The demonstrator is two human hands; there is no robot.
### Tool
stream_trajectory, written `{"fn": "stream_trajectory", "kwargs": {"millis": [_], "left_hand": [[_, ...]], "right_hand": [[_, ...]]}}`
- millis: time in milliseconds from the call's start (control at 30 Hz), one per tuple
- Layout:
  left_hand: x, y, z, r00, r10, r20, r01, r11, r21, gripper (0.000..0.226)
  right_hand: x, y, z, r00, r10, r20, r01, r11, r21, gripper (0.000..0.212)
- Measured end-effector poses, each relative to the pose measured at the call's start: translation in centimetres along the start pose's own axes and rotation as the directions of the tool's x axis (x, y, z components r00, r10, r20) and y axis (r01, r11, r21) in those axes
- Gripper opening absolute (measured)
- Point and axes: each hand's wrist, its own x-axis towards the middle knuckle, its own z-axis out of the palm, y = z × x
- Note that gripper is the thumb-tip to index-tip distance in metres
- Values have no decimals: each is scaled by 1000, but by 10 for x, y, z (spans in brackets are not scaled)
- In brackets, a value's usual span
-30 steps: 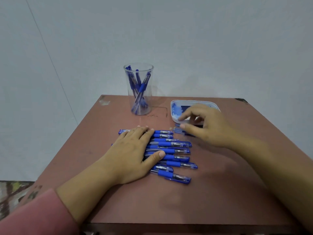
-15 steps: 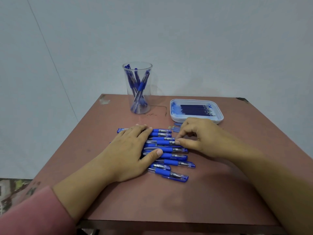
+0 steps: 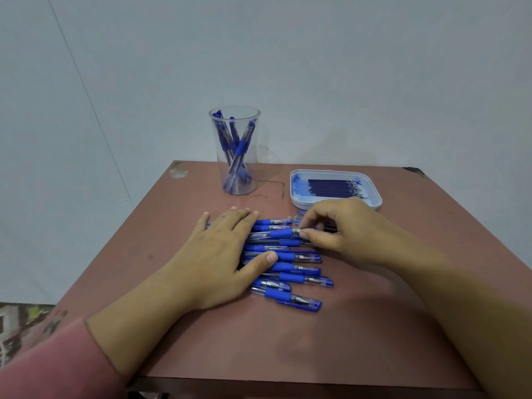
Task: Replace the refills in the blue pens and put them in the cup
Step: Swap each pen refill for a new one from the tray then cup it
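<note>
Left hand (image 3: 221, 254) flat, fingers together, on blue pens (image 3: 290, 272). Right hand (image 3: 342, 228) apparently pinching tip of one pen (image 3: 276, 234) (refill tray (image 3: 375, 191) 1 o'clock).

cup (image 3: 234, 174): clear plastic, smooth and glossy
pens (image 3: 288, 257): see-through plastic barrels, glossy; blue grip sleeves look matt and rubbery; blue plastic caps
refills (image 3: 331, 187): thin dark tubes, look plastic, slight sheen
tray (image 3: 377, 197): white plastic, glossy, smeared blue inside
table (image 3: 288, 355): reddish-brown top, smooth and matt, chipped at the far corners
sleeve (image 3: 43, 370): pink cloth, soft and matt
wall (image 3: 345, 82): plain, matt
</note>
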Motion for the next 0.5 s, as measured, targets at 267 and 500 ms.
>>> {"fn": "stream_trajectory", "kwargs": {"millis": [267,500], "left_hand": [[12,14,-17,966,132,-224,-144,989,-39,71],[46,18,-19,900,329,-286,-347,938,-15,38]], "right_hand": [[-7,4,-2,948,-152,-278,168,985,32,28],[-6,6,0,909,-182,-375,205,979,21,9]]}}
